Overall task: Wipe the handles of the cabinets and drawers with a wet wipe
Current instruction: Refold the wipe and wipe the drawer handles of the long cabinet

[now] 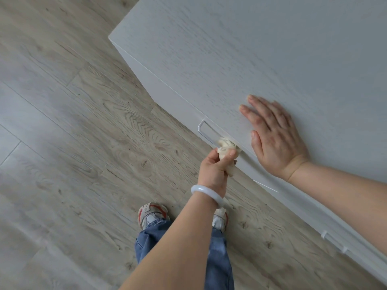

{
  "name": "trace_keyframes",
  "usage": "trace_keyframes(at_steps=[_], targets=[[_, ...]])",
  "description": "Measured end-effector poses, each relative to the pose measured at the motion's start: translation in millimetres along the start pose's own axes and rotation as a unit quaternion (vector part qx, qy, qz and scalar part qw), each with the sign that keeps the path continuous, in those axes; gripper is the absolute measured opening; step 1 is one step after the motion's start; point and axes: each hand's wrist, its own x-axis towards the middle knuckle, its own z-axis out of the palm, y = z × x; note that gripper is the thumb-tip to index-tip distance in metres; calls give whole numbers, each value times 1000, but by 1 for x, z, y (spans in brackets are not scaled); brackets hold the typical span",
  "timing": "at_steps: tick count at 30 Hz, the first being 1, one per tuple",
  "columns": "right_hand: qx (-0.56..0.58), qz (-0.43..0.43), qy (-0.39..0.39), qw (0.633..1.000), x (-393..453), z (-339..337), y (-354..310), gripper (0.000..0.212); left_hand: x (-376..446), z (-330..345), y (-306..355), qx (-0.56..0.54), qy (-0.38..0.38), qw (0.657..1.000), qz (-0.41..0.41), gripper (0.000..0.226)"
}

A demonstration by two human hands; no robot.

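Against the cabinet (230,59) front, the handle (206,133) runs along the top edge, up-left of the left hand (211,168), which clenches the wet wipe (227,149) on its near end. Right hand (272,135) lies flat, released, on the cabinet top, farther away.

My cabinet (240,49) is white with a faint grey wood grain, its handle (204,132) pale silver; the wipe (227,150) I pinch is cream; my bangle (206,193) is milky white, my jeans (217,264) faded blue, my sneakers (150,214) grey-white with red trim, the floor (73,143) grey-beige oak grain
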Motion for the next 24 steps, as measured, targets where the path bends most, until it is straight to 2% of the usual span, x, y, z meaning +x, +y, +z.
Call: trace_keyframes(at_steps=[5, 11, 13, 16, 19, 22, 24], targets=[[4, -1, -2, 1000, 0, 0, 0, 53, 8, -15, 24, 106, -46, 992, -44, 8], [7, -2, -1, 1000, 0, 0, 0, 53, 30, -30, 78, 294, -176, 933, -108, 14], [5, -3, 1, 1000, 0, 1, 0, 53, 32, -33, 93, 307, -166, 931, -112, 12], [6, -3, 1, 1000, 0, 1, 0, 53, 32, -45, 113, 296, -84, 947, -92, 5], [1, 0, 0, 1000, 0, 1, 0, 53, 30, -63, 130, 245, -14, 968, -58, 15], [-3, 0, 0, 1000, 0, 1, 0, 53, 25, -61, 138, 210, -29, 977, -20, 36], [-4, 0, -1, 1000, 0, 1, 0, 53, 19, -50, 135, 248, -34, 968, 3, 40]])
